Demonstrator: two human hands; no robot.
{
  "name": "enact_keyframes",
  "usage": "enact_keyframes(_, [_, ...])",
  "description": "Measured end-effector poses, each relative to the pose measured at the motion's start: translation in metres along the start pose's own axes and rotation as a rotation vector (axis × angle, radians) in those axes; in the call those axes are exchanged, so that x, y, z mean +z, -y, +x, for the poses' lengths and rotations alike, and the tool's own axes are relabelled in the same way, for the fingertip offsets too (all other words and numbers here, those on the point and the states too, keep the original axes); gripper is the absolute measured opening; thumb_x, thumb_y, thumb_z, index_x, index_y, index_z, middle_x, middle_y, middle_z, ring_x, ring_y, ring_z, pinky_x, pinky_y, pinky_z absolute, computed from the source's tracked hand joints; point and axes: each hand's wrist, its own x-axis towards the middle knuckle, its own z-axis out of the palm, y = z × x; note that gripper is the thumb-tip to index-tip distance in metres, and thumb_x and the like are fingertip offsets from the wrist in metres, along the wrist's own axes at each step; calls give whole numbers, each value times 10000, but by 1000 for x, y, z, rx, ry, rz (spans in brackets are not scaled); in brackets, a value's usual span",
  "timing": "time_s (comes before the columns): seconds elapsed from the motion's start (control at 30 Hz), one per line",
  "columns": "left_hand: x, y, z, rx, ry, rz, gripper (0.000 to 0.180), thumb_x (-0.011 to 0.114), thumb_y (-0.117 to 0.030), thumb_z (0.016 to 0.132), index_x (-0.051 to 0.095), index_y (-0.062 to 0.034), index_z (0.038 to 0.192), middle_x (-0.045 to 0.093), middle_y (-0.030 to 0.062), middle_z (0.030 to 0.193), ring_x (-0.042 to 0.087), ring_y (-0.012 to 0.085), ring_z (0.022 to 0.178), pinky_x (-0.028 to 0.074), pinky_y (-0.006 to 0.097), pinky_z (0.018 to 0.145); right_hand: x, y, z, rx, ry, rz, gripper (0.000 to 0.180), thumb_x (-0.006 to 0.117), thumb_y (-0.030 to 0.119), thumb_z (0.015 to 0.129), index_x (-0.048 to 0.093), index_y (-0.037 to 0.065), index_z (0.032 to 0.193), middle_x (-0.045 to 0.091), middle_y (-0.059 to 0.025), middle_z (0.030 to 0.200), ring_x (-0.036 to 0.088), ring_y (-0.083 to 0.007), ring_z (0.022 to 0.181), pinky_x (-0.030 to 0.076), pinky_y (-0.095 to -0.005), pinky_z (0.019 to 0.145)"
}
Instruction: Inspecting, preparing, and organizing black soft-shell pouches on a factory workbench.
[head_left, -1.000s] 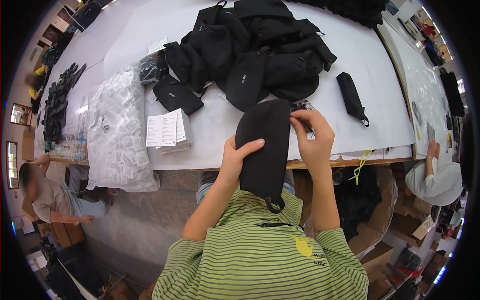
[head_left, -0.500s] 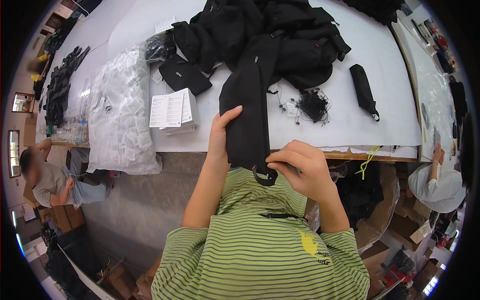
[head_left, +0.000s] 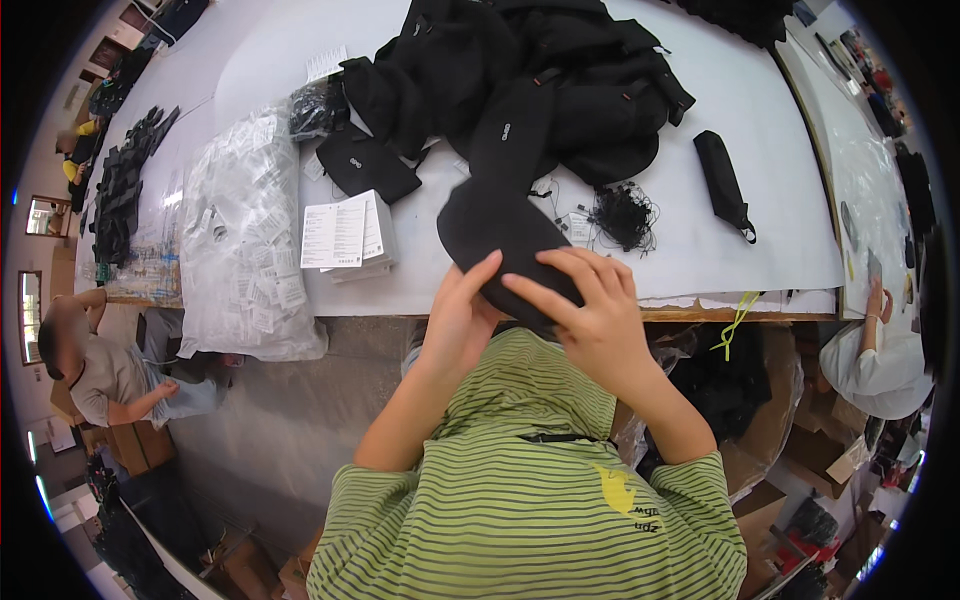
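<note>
A black fabric piece (head_left: 497, 225), broad and rounded at its near end and narrower toward the pile, stretches from the table edge to my hands. My left hand (head_left: 462, 322) is closed on its near left edge, thumb on top. My right hand (head_left: 605, 318) grips the near right edge, its fingers lying over the top surface. The underside and the tips of some fingers are hidden. Beyond it lies a heap of similar black fabric pieces (head_left: 600, 105), partly under its far end.
Left of my hands are a stack of printed white cards (head_left: 335, 235), a small black piece (head_left: 368, 165) and a big clear bag of labels (head_left: 240, 240). To the right lie tangled black cords (head_left: 625, 215) and a folded black pouch (head_left: 722, 180). People sit at both sides.
The fabric piece has been turned and spread so its near end looks wide and rounded; the small end loop no longer shows. My right hand has moved up onto the fabric.
</note>
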Motion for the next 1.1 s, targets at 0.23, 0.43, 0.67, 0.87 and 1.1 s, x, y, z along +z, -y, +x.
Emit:
enact_keyframes(0.23, [-45, -13, 7, 608, 103, 839, 537, 592, -151, 910, 318, -52, 1361, 423, 151, 1339, 461, 206, 1178, 392, 326, 973, -4, -29, -13, 607, -158, 1030, 571, 651, -75, 755, 500, 86, 1282, 616, -63, 1069, 582, -147, 955, 425, -244, 886])
enact_keyframes(0.43, [-37, -40, 2, 531, 257, 939, 357, 624, -89, 882, 538, -54, 1227, 591, 94, 1132, 552, 148, 1020, 401, 251, 911, -6, -46, -19, 598, -53, 1120, 341, 681, 81, 809, 617, 64, 1144, 620, -43, 999, 566, -121, 927, 417, -242, 875])
enact_keyframes(0.67, [-65, -48, 13, 462, 280, 966, 196, 611, -108, 885, 631, -30, 1064, 527, 50, 1167, 537, 121, 909, 430, 261, 826, -10, -79, -31, 756, -35, 1114, 198, 645, 138, 865, 678, 4, 1007, 668, -15, 848, 590, -83, 824, 458, -227, 758])
enact_keyframes(0.87, [-27, -33, 8, 374, 386, 821, 242, 628, -102, 858, 650, -26, 1087, 538, 41, 1106, 529, 121, 873, 448, 250, 798, -9, -80, -35, 662, -118, 1014, 177, 633, 137, 881, 679, -8, 971, 669, -16, 833, 587, -71, 761, 461, -207, 707])
enact_keyframes(1.1, [-18, -45, -2, 364, 456, 1286, 261, 621, -58, 819, 672, -37, 1074, 505, 37, 859, 493, 150, 806, 411, 270, 776, -27, -108, -44, 798, 44, 1016, 178, 665, 139, 863, 671, -1, 973, 641, -2, 849, 545, -60, 810, 442, -208, 748])
